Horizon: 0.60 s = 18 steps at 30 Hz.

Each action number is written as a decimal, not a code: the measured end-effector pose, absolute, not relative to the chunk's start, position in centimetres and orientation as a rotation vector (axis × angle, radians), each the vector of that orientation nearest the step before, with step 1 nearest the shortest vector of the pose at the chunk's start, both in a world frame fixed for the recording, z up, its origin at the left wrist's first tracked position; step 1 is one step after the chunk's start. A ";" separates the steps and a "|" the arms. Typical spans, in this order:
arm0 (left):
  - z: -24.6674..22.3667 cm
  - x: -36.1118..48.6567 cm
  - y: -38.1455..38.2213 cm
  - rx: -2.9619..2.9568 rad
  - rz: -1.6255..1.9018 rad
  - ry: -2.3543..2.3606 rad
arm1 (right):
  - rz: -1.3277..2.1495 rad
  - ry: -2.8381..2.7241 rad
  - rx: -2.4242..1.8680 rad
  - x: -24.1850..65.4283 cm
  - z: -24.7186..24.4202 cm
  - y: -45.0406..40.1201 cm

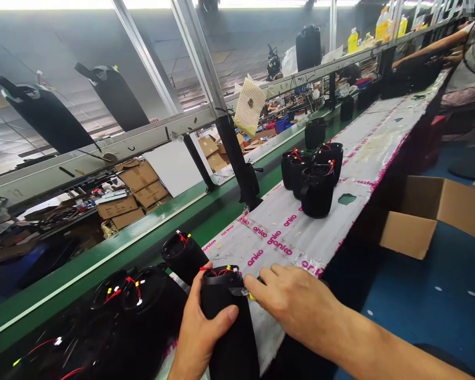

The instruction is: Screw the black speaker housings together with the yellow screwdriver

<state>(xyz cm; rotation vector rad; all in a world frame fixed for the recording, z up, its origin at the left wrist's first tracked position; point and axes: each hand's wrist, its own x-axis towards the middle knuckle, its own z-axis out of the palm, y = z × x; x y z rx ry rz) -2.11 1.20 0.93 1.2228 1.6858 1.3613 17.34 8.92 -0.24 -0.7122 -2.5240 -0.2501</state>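
A black fabric-covered cylinder [231,338] with red wires at its open top stands tilted at the bottom centre. My left hand [206,322] is wrapped round its upper part, the thumb on the near side. Fingers curled, my right hand [288,295] is at the right of the cylinder's rim. It grips a small tool with a thin pale blade and a bit of yellow; the blade touches the side just below the rim. Another black cylinder [186,258] with red wires stands right behind. To the left are several more black cylinders [154,311] with red wires and white and yellow plugs.
Several black cylinders [317,192] stand on the white printed sheet [277,232] over the bench. Beyond runs a green conveyor [150,253] with metal posts. An open cardboard box [409,232] is at the right. Another person's arm [431,47] reaches in at the top right.
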 end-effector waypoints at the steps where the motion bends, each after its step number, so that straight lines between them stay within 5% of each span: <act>1: 0.8 -2.2 1.3 1.241 1.357 1.690 | -0.251 -2.530 -0.704 17.4 -0.2 9.1; 18: 0.4 -3.0 1.9 1.364 1.242 1.603 | -0.221 -2.667 -0.580 18.1 0.5 10.8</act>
